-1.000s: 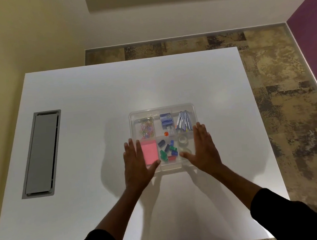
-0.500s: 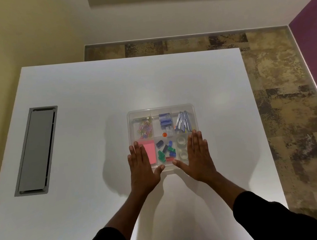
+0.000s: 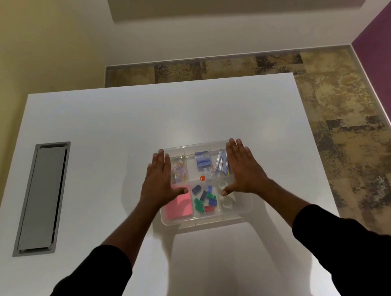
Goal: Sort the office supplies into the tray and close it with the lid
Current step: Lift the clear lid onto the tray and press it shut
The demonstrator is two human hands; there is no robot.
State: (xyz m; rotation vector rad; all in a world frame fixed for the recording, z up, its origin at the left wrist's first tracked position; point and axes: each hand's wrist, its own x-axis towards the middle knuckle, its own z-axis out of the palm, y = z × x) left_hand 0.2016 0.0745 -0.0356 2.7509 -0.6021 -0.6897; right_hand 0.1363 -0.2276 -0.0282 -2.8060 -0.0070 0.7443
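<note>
A clear plastic tray [image 3: 206, 218] with a clear lid on top sits on the white table [image 3: 115, 122]. Through the lid I see coloured paper clips [image 3: 180, 172], a blue stapler [image 3: 202, 159], pens [image 3: 221, 164], a pink sticky-note pad [image 3: 179, 205], coloured binder clips [image 3: 205, 199], tape rolls [image 3: 227, 201] and an orange pin [image 3: 202, 178]. My left hand [image 3: 159, 182] lies flat on the lid's left side, fingers together pointing away. My right hand [image 3: 243, 169] lies flat on the right side. Neither hand holds anything.
A grey cable hatch [image 3: 43, 198] is set into the table at the left. The table's right edge drops to patterned carpet [image 3: 341, 114]. Walls stand beyond the far edge.
Both hands have slid forward from the tray's near edge to its far half, still flat on the lid. The view has shifted closer.
</note>
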